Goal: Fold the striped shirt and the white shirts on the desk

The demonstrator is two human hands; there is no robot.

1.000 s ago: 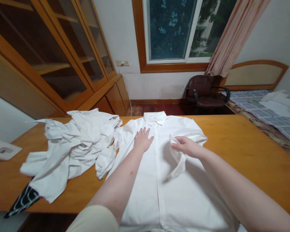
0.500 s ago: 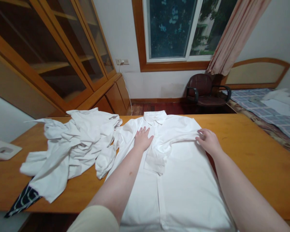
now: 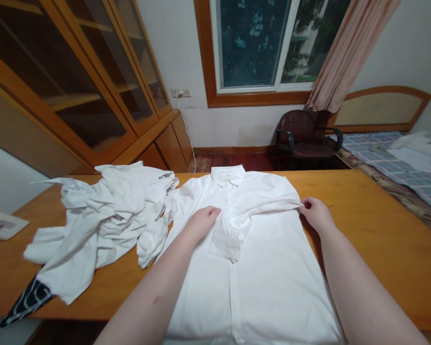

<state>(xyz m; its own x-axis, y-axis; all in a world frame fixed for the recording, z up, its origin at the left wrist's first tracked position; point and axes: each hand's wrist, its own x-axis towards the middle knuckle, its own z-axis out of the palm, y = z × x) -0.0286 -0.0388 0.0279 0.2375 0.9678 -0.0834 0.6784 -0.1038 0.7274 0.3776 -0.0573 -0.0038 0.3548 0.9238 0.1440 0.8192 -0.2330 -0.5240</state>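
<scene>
A white button-up shirt lies flat on the wooden table, collar at the far side. Its right sleeve is folded across the chest, with the cuff near the middle. My left hand rests on the shirt's chest by the cuff, fingers curled against the cloth. My right hand pinches the fold at the shirt's right shoulder edge.
A heap of crumpled white garments lies to the left, with a dark patterned cloth under its near corner. A white object sits at the far left. Beyond the table stand a glass-door cabinet, a brown armchair and a bed.
My right hand laid the sleeve across the chest, then moved right to the shoulder fold. My left hand slid a little nearer and curled its fingers.
</scene>
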